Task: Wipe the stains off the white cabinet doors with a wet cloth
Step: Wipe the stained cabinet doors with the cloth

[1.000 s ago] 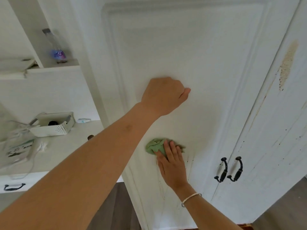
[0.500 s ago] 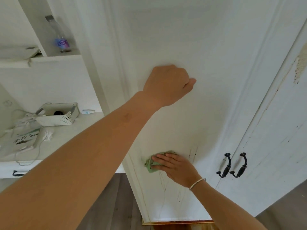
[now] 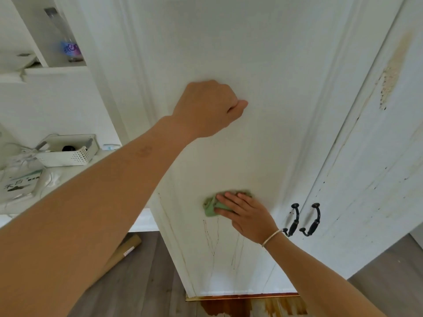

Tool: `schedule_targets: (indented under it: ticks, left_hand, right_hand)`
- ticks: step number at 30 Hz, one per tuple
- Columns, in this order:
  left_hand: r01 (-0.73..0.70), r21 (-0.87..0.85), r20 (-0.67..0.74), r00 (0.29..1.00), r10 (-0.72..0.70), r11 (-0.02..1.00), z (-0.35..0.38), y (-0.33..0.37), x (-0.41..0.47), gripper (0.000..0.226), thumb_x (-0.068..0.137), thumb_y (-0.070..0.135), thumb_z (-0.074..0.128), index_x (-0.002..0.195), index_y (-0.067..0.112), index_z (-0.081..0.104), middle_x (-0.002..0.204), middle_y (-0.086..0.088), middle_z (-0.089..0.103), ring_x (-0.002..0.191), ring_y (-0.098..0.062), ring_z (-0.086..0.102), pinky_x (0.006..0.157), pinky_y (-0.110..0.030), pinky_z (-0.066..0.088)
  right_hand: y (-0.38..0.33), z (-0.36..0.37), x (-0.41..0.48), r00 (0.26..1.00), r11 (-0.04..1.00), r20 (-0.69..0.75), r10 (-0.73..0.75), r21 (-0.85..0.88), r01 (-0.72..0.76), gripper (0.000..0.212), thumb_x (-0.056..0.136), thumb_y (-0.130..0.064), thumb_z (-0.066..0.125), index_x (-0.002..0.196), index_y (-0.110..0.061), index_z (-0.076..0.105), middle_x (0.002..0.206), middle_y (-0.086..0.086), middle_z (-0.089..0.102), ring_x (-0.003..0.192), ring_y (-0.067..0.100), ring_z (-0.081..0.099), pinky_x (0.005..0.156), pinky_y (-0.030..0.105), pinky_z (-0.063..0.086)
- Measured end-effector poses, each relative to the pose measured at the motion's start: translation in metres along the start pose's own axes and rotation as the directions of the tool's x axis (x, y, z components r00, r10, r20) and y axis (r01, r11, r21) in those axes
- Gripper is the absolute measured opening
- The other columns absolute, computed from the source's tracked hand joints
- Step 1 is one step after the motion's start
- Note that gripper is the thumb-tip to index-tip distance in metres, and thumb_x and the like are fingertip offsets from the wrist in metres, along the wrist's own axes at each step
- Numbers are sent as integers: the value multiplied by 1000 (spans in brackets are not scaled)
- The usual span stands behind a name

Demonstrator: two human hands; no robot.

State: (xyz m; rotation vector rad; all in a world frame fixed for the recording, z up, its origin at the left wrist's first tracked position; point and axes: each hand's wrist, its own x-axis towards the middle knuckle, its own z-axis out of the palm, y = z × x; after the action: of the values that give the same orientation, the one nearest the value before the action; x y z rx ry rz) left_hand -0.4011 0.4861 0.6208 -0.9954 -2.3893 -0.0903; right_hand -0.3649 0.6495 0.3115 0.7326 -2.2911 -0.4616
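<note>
Cloth (image 3: 209, 208) pressed flat by right hand (image 3: 248, 216), fingers straight; left hand (image 3: 206, 108), fingers curled empty, leans on door (image 3: 274, 65).

One wide head-worn camera looked forward and down from close to the cabinet door (image 3: 251, 53); shelves (image 3: 55, 69) lay at ten o'clock, floor (image 3: 146, 282) at six.

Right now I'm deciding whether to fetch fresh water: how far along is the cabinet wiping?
Done: the left door looks clean up top, around the braced left hand. In hand: the right hand presses the green cloth low on that door. Left: dark drip streaks below the cloth, plus the brown stain and specks on the right door.
</note>
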Motion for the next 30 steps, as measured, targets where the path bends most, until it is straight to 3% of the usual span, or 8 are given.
schedule_targets:
  ticks: [4,7,10,14,21,24,26,30]
  left_hand:
    - [47,-23,53,998,-45,999,-4,3,-2,56,99,42,34,65,8,62,47,3,53,57,-20,57,71,-37,48]
    - [71,-52,69,995,-67,996,-5,5,-3,55,99,41,36,63,10,64,39,9,47,49,-9,53,67,-31,45]
    - [78,-48,76,994,-74,996,-5,8,-3,55,99,42,36,62,12,63,38,10,46,48,-5,51,65,-29,41]
    - [97,-56,83,992,-93,994,-4,9,-1,56,99,43,36,61,12,63,35,11,44,48,-4,53,64,-28,41]
    - [114,-23,114,987,-111,993,-3,9,-1,56,99,43,35,62,11,61,38,44,37,45,0,48,65,-28,42]
    - [105,-15,99,990,-103,994,-1,7,-1,56,99,42,35,61,10,61,35,29,45,46,-2,50,64,-27,42]
    - [110,-9,100,989,-108,994,0,5,-1,57,99,43,35,61,10,61,36,29,47,45,-2,50,62,-27,40]
    - [104,-8,99,990,-102,995,0,9,2,57,99,43,35,59,13,60,41,47,37,44,0,46,63,-27,40]
  right_hand:
    - [7,-2,-35,992,1000,125,2,-4,-1,72,83,-23,62,148,-32,32,160,-6,18,146,15,22,122,34,5]
    - [34,-26,-17,991,991,-38,131,44,-129,58,88,-25,54,143,-32,38,158,-2,24,146,18,22,121,37,12]
    - [65,-54,9,899,931,-250,359,167,-325,47,92,-25,44,139,-26,42,157,2,22,149,21,13,121,40,12]
    - [59,-42,9,844,894,-313,436,262,-365,43,88,-25,47,132,-22,48,162,2,12,150,21,8,121,42,10]
    - [-1,26,-67,983,981,1,183,67,-183,61,83,-10,38,141,-28,36,163,-1,-5,150,20,-2,122,38,2]
    - [20,18,-53,986,987,-46,160,33,-159,66,81,-4,42,142,-30,36,163,-3,-2,150,18,1,122,36,5]
    - [41,-5,-29,938,953,-172,301,101,-287,53,86,-12,46,137,-27,42,163,-2,-2,150,19,2,122,38,7]
    - [65,-56,35,705,773,-337,624,398,-494,43,94,-19,42,137,-20,42,163,5,4,150,22,-2,121,43,3]
